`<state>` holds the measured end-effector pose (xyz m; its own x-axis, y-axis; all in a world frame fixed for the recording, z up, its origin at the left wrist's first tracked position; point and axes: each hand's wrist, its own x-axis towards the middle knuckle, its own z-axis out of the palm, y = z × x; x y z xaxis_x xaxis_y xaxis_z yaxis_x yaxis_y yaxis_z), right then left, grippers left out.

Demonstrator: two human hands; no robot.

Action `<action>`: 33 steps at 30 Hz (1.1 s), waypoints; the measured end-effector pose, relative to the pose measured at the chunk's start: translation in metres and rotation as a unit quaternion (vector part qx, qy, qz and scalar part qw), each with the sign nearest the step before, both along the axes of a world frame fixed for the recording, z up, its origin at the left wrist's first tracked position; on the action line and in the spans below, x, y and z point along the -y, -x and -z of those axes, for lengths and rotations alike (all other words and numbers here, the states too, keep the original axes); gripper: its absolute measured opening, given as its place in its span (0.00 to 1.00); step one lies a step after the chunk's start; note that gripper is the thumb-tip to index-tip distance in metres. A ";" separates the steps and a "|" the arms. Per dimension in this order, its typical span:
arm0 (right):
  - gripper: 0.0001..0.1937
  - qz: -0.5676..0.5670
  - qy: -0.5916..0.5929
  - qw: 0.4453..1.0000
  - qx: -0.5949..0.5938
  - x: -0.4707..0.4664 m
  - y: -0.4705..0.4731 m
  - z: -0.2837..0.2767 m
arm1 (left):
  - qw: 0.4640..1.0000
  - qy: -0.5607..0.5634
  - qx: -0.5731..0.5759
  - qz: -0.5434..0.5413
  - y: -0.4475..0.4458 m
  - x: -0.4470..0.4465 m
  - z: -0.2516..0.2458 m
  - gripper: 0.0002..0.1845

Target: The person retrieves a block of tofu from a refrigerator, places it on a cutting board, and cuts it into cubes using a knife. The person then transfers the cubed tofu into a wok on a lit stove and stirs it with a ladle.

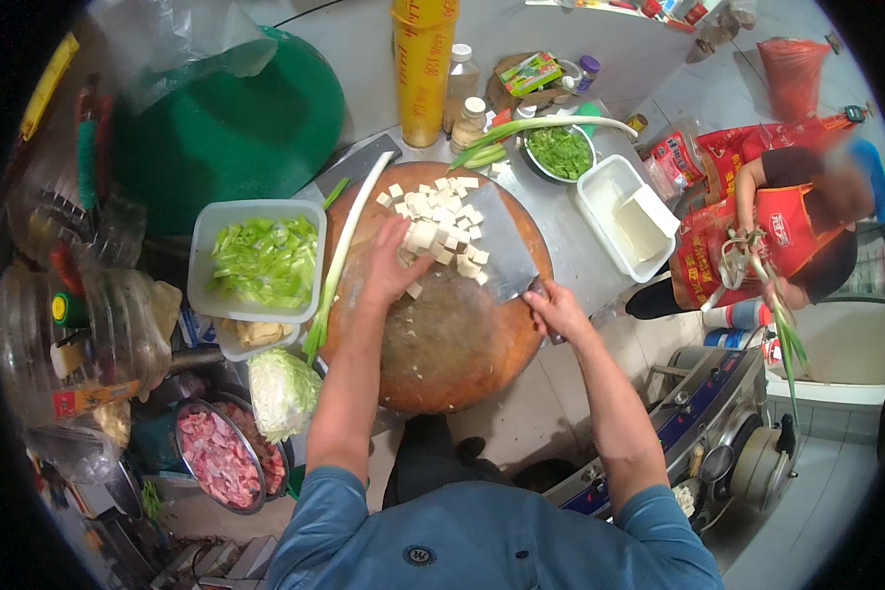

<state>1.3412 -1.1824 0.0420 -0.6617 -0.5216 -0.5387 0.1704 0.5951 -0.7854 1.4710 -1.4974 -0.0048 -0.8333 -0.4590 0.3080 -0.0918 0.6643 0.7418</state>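
Note:
My right hand (560, 311) grips the dark handle of a wide cleaver (503, 243). Its blade lies nearly flat on a round wooden chopping board (450, 361), along the right side of a heap of white tofu cubes (436, 210). On the heap's left side is my left hand (391, 269), its fingers apart and bent against the nearest cubes; it holds nothing that I can see. A long leek or scallion stalk (350, 228) lies along the board's left edge, just beyond my left hand.
Left of the board are a tub of sliced green vegetable (264, 258), a cabbage (284, 391) and a bowl of raw meat (220, 457). On the right stand a bowl of chopped greens (559, 153) and a white tub holding tofu (638, 228). A person (774, 221) nearby holds scallions.

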 end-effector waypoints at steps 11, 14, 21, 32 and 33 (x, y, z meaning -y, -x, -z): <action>0.17 -0.012 0.034 0.998 -0.054 0.040 -0.135 0.028 | 0.986 0.091 -0.022 -0.136 -0.030 -0.081 -0.012 0.49; 0.18 0.022 0.057 0.997 -0.038 0.043 -0.159 0.025 | 0.987 0.070 -0.050 -0.133 -0.037 -0.082 -0.004 0.45; 0.18 0.034 0.113 0.991 -0.067 0.029 -0.181 0.011 | 0.983 0.118 -0.080 -0.115 -0.053 -0.090 -0.028 0.43; 0.14 0.221 0.206 0.949 -0.091 -0.116 -0.216 -0.048 | 0.958 0.217 -0.174 0.073 -0.021 -0.252 -0.124 0.43; 0.15 0.246 0.179 0.946 -0.109 -0.146 -0.224 -0.058 | 0.954 0.208 -0.188 0.105 -0.017 -0.287 -0.132 0.42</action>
<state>1.5651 -1.0368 0.0997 -0.9466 -0.2456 -0.2088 0.1686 0.1748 -0.9701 1.4880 -1.2101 0.1269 -0.6883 -0.0664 0.7224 0.2963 0.8832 0.3635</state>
